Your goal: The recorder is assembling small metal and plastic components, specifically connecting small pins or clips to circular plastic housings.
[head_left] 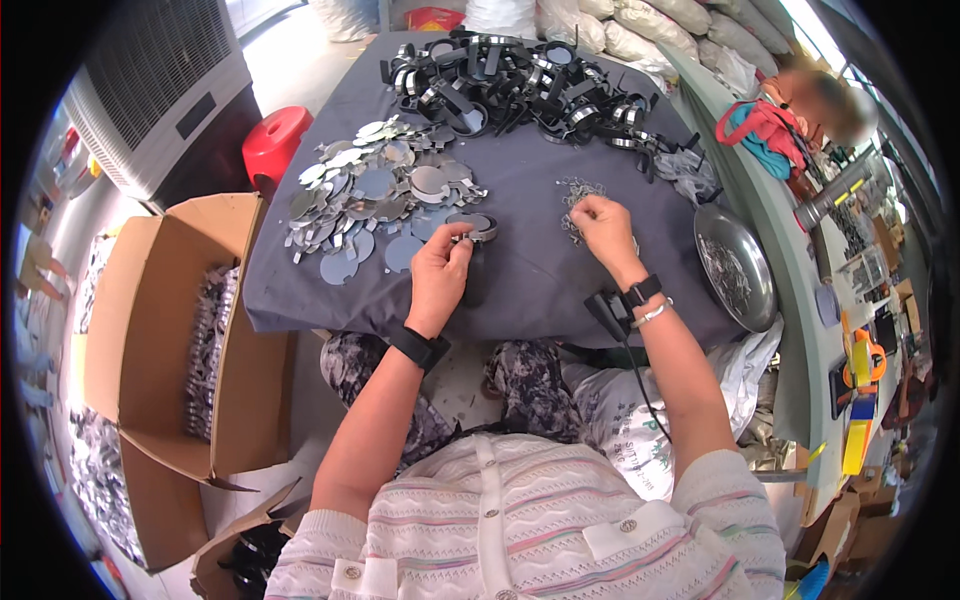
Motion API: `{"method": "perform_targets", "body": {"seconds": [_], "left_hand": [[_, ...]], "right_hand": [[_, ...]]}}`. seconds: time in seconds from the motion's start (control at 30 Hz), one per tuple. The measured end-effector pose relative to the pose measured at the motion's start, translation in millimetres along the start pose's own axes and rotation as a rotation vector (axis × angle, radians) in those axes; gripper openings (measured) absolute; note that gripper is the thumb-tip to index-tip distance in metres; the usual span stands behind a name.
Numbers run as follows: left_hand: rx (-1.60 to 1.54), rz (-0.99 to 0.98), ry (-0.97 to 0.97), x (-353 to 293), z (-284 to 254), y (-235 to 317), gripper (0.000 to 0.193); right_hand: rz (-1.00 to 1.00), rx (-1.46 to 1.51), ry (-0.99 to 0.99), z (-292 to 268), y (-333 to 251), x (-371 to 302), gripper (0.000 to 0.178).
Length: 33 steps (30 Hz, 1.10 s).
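My left hand (438,272) pinches a round black part with a shiny metal rim (484,228) just above the dark grey cloth on the table (530,275). The fingers of my right hand (608,236) are pressed together at a small heap of tiny wire-like metal pieces (580,188). Whatever sits between those fingertips is too small to make out. Beyond my left hand lies a spread of flat silvery discs with small tabs (375,185). A large heap of similar black parts with metal rings (520,85) covers the table's far end.
A shallow steel bowl with thin metal pieces (765,285) rests at the table's right edge, near a crumpled clear plastic bag (688,175). Open cardboard boxes (245,400) stand at the left, by a red stool (275,140). Another person (815,105) is at the far right.
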<state>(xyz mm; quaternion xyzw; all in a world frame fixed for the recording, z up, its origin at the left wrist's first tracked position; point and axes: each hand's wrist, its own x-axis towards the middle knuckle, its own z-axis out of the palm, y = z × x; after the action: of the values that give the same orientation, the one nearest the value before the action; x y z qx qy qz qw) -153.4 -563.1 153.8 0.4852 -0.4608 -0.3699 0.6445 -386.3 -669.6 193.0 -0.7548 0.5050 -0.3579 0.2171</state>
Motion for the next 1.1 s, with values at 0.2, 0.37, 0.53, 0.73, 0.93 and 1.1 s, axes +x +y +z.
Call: {"method": "perform_targets", "body": {"seconds": [0.2, 0.37, 0.53, 0.73, 0.93, 1.1], "left_hand": [[0.048, -0.089, 0.005, -1, -7, 3, 0.014], [0.033, -0.055, 0.023, 0, -4, 5, 0.015], [0.037, -0.041, 0.022, 0, -3, 4, 0.015], [0.044, -0.038, 0.018, -1, -5, 4, 0.016], [0.026, 0.005, -0.005, -1, -6, -1, 0.017], [-0.043, -0.096, -0.04, -3, -5, 11, 0.022]], "right_hand": [[0.312, 0.617, -0.025, 9, -29, -8, 0.005], [-0.416, 0.196, 0.012, 39, -80, -37, 0.002], [-0.688, -0.065, 0.159, 64, -85, -39, 0.012], [-0.842, -0.239, 0.197, 69, -85, -34, 0.015], [-0.822, -0.17, 0.183, 72, -89, -36, 0.011], [-0.556, 0.018, 0.08, 69, -94, -38, 0.011]]}}
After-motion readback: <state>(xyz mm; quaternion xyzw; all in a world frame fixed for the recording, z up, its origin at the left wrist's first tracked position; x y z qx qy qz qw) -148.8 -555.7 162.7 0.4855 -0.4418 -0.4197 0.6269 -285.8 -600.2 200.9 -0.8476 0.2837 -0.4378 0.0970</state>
